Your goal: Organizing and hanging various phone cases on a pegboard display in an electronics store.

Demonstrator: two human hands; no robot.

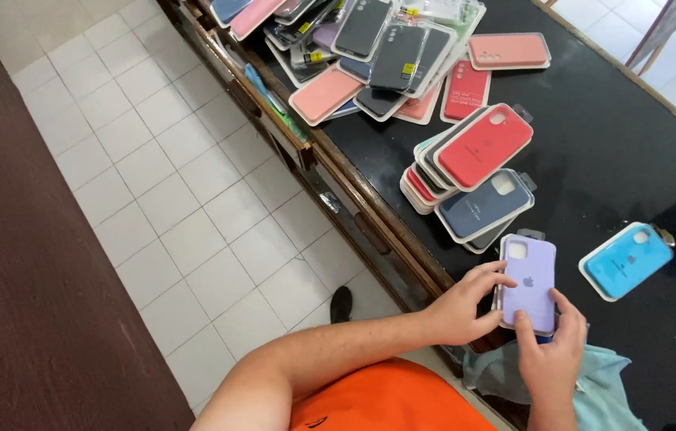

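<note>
Lilac phone case [529, 283] held between left hand [463, 307] and right hand [553, 355].

The lilac phone case [529, 283] looks like matt, smooth silicone, seated in clear glossy plastic packaging. The black tabletop [601, 144] is glossy and reflective, framed at its near edge by dark varnished wood. Pale floor tiles [170, 199] look smooth, and the teal cloth [601, 391] soft
</note>
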